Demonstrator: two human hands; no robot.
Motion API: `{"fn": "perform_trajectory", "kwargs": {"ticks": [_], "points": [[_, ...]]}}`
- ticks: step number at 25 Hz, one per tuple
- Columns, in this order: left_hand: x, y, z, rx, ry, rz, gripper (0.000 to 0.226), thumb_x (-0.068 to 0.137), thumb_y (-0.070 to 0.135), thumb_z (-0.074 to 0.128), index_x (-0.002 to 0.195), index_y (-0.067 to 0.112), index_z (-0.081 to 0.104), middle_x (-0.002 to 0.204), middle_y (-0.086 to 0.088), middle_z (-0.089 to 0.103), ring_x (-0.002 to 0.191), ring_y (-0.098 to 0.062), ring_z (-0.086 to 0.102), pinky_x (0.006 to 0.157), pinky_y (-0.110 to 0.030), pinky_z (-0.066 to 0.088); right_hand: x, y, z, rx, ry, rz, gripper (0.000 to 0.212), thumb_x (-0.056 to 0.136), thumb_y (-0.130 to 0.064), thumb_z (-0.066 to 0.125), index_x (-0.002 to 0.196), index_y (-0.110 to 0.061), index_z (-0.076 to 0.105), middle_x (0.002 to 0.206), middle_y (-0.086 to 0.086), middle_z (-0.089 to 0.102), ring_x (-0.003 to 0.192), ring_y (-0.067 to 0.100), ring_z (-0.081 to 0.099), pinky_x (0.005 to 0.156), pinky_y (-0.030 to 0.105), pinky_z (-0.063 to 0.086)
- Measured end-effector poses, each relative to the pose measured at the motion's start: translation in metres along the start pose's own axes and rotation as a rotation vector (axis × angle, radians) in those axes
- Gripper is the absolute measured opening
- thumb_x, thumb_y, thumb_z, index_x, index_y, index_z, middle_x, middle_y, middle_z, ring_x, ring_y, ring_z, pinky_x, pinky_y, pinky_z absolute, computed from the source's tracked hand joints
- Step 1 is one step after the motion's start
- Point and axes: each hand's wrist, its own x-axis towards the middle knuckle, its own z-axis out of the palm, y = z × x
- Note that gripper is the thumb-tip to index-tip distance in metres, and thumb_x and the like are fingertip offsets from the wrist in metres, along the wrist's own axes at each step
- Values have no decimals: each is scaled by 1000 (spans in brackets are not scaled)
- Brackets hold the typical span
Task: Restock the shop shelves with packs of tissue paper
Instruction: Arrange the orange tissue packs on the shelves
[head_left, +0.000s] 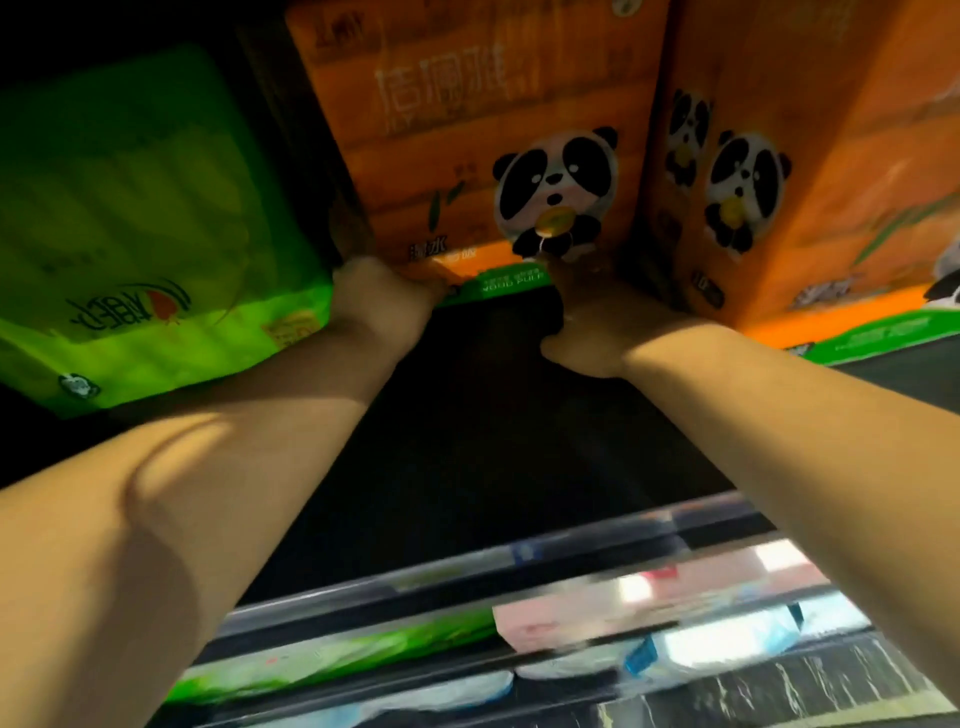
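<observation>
Both arms reach deep into the dark shelf (467, 415), and both hands are on the middle orange pack (483, 130), the one with the panda on its front. The left hand (384, 296) is at the pack's lower left corner, fingers curled around the bottom edge and clamped on it. The right hand (587, 322) is at the lower right corner, thumb out toward us, its fingers tucked in between this pack and the next; they look pressed against the pack, though the tips are hidden in shadow. The pack stands upright at the back of the shelf. Right beside it, touching or nearly so, stands a second orange pack (810, 156) with the same panda print. On the left sits a green pack (145, 218), tilted, with a dark gap between it and the orange one. Below the shelf edge, blurred, more wrapped packs (571, 623) lie on a lower shelf in green, pink and pale blue.
</observation>
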Motion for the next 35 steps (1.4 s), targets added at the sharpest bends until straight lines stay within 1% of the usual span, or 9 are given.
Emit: {"fn": "perform_trajectory", "kwargs": {"ticks": [3,6,7,10,13,19,23,29,35], "points": [[-30,-5,0,149,-25,160,87,70,40,76,140,20,29,129,-10,54,115,-30,55,96,-40,47,-39,-9,3,-108,45,40,77,90,-43,56,152,-31,12,157,5,14,139,33,26,106,43,34],[-81,-6,-14,446,-120,230,95,80,47,67,149,33,3,143,-6,45,135,-29,36,116,-48,20,-87,-20,4,-170,144,114,73,90,-48,53,151,-29,19,155,9,19,137,34,28,107,49,34],[-98,-5,-20,510,-122,290,91,83,49,63,150,31,5,145,-7,41,139,-29,30,117,-50,12,-107,-20,5,-184,200,106,72,90,-49,53,151,-29,20,154,10,23,138,35,28,107,51,33],[-154,-7,-33,511,-126,493,78,84,51,56,148,24,22,142,-8,44,139,-32,28,118,-52,7,-172,-18,10,-135,261,117,73,90,-51,51,150,-33,15,157,8,18,146,31,13,113,56,20],[-202,-12,-30,505,-214,610,72,83,56,43,145,25,22,148,-5,38,143,-26,19,117,-36,-5,-230,-7,32,-131,257,188,69,90,-53,48,150,-37,17,159,7,16,148,31,9,113,59,15],[-282,-16,5,530,-441,790,73,81,54,39,145,21,28,149,-7,38,143,-26,21,118,-39,3,-330,43,76,-153,250,413,76,75,-55,64,142,-28,41,145,12,44,134,36,42,98,65,37],[-317,-17,46,465,-516,902,69,80,48,45,141,17,36,145,-8,41,139,-31,31,114,-50,20,-365,80,99,-189,220,539,75,72,-57,61,139,-27,46,140,13,49,129,38,48,93,63,43],[-369,-20,143,467,-653,932,67,80,49,43,139,19,35,143,-10,44,135,-32,36,112,-47,24,-401,157,134,-82,163,690,76,83,-53,58,149,-34,25,156,9,26,144,33,21,109,60,23],[-422,-33,249,507,-813,976,72,78,47,53,140,13,38,141,-16,45,136,-36,35,115,-48,20,-446,246,185,3,19,836,76,88,-49,55,151,-33,16,160,8,13,147,33,9,113,58,17]]}}
